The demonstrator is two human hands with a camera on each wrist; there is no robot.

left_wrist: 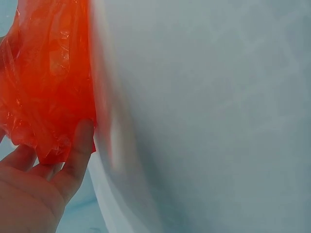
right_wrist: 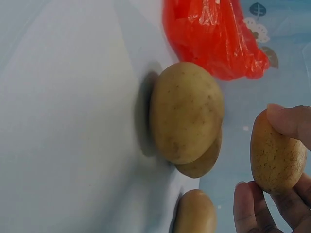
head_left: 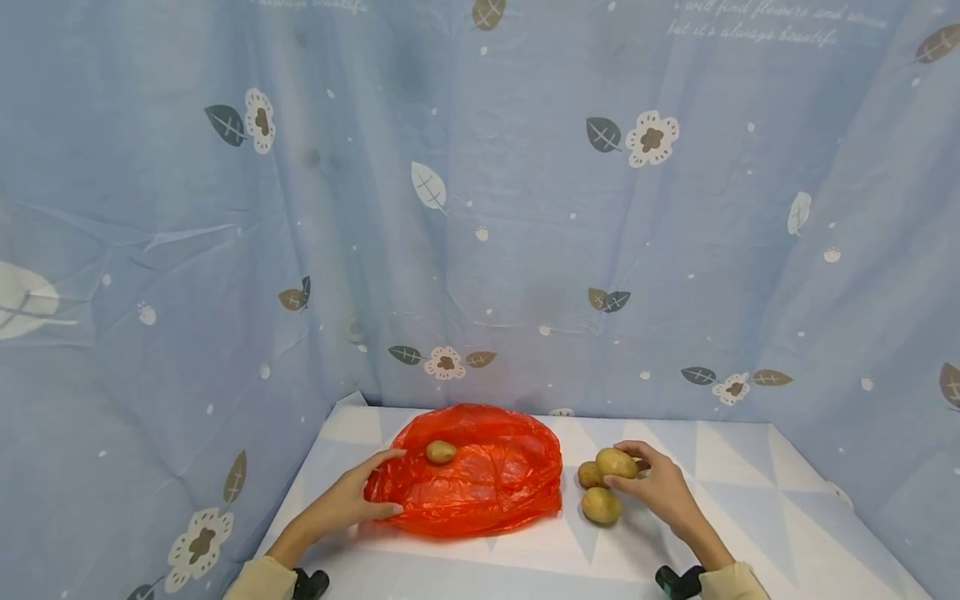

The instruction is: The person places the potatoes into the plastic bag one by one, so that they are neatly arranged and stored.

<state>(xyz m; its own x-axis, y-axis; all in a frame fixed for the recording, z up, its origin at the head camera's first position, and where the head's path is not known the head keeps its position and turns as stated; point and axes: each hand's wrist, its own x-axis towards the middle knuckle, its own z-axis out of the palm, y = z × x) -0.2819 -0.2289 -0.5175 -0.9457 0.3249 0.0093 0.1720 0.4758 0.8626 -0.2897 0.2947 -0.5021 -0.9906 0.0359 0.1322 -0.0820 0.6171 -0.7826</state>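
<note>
A red plastic bag [head_left: 480, 500] lies spread with its mouth upward, and one small potato [head_left: 441, 452] sits inside it. My left hand [head_left: 345, 497] holds the bag's left end, thumb on the near side and fingers on the far side. In my right hand [head_left: 663, 492], a potato [right_wrist: 278, 153] is pinched between thumb and fingers, above the table to the right of the bag. Below it rest a large potato [right_wrist: 187, 114], another potato [right_wrist: 201, 162] partly behind it, and a third potato [right_wrist: 194, 213], which the right hand hides in the head view.
The white table [head_left: 720, 492] has a pale triangle pattern. A blue curtain [head_left: 525, 250] printed with leaves and flowers hangs behind it and along both sides. Black wrist straps [head_left: 681, 582] show at the bottom edge.
</note>
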